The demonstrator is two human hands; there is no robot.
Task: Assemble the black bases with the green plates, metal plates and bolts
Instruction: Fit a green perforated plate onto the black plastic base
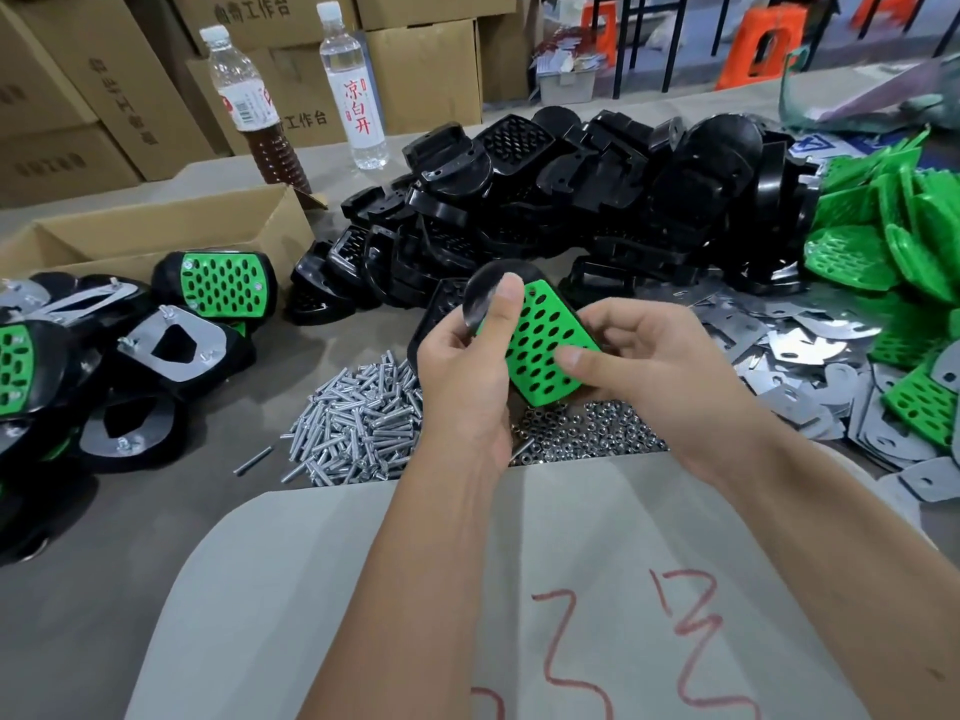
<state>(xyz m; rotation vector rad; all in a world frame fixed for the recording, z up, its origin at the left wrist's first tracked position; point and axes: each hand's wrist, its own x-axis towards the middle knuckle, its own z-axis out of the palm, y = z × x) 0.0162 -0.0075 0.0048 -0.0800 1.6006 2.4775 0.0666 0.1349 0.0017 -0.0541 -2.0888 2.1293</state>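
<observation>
My left hand (pixel 467 366) grips a black base (pixel 439 311) above the table, thumb up along its top edge. A green perforated plate (pixel 540 345) lies tilted against the base, and my right hand (pixel 639 366) holds it, thumb pressed on its lower face. Below the hands lie a heap of silver bolts (pixel 353 423) and a heap of small nuts (pixel 587 433). Loose black bases (pixel 571 200) are piled behind. Green plates (pixel 893 220) are heaped at the right, with flat metal plates (pixel 810 356) spread under them.
Finished assemblies (pixel 223 283) and others turned metal side up (pixel 171 345) crowd the left. An open cardboard box (pixel 156 236) stands behind them. Two bottles (pixel 353 80) stand at the back before stacked cartons. A grey sheet with red marks (pixel 519 589) covers the near edge.
</observation>
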